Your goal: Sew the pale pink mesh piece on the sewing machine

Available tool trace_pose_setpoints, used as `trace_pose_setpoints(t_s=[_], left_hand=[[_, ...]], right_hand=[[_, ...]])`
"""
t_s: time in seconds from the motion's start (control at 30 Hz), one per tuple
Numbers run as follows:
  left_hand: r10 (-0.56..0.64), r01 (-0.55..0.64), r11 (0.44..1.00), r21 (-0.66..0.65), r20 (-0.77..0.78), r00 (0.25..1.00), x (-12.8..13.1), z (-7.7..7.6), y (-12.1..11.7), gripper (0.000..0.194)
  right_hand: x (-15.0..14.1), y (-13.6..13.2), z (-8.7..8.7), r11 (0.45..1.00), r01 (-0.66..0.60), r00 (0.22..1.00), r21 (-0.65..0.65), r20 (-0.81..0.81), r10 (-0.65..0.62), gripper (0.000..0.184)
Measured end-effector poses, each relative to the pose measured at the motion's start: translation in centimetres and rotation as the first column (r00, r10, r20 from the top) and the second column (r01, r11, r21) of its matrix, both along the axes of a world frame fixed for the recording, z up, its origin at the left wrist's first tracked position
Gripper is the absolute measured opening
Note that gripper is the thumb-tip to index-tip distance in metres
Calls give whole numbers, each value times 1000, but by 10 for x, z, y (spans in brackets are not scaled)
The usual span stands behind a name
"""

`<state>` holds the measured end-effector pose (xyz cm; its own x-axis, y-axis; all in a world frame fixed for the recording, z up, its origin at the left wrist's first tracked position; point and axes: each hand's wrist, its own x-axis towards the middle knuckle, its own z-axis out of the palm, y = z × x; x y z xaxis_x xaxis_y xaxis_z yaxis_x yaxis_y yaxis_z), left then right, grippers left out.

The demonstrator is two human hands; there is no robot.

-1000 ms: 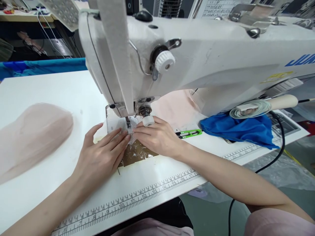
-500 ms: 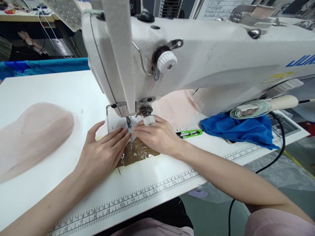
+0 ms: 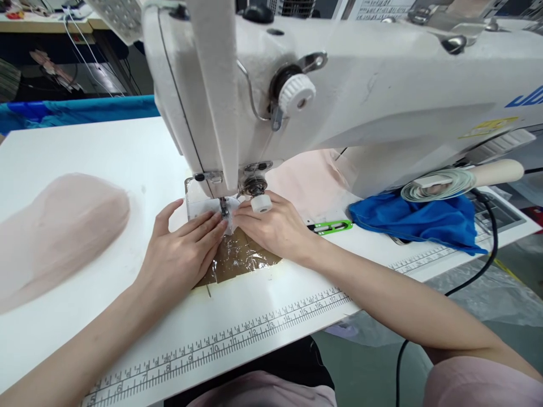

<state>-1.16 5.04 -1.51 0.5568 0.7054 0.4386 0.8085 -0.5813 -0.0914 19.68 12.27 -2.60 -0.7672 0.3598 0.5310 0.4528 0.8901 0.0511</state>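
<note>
My left hand [image 3: 182,249] lies flat on the bed of a white sewing machine [image 3: 373,79], fingers stretched out, thumb apart, fingertips on the left edge of a small piece of sheer white fabric [image 3: 230,223]. That fabric sits under the presser foot [image 3: 224,207]. From the right, the bunched fingers of my right hand [image 3: 275,226] pinch its other edge, close beside the foot. Both hands partly hide the fabric and the needle. Below the fingers is a brown patch [image 3: 244,257] covered with shiny clear film.
A sheer pale pink fabric piece [image 3: 76,220] lies at left, with more pale pink fabric [image 3: 309,181] behind my right hand. Green thread snips [image 3: 333,227], a blue cloth [image 3: 416,220] and a coiled pale strip [image 3: 436,185] are at right. A printed ruler [image 3: 254,333] follows the front edge.
The whole view has shifted slightly, with the machine a little further right and higher. Both hands keep nearly the same pose at the presser foot.
</note>
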Motion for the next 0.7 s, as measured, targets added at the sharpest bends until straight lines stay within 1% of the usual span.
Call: trace_pose_setpoints(t_s=[0.2, 0.33, 0.5, 0.7], left_hand=[[12, -11, 1000, -15, 24, 1000, -1, -1, 2, 29], [2, -2, 1000, 4, 13, 1000, -1, -1, 2, 29], [-1, 1, 1000, 4, 5, 1000, 0, 0, 2, 28], [-2, 2, 1000, 9, 12, 1000, 1, 0, 2, 28]], right_hand=[[0, 1, -1, 1000, 25, 1000, -16, 11, -25, 28], [0, 1, -2, 999, 23, 1000, -34, -9, -23, 27], [-1, 1, -2, 998, 41, 999, 52, 15, -42, 28], [-2, 2, -3, 996, 61, 998, 67, 32, -63, 26]])
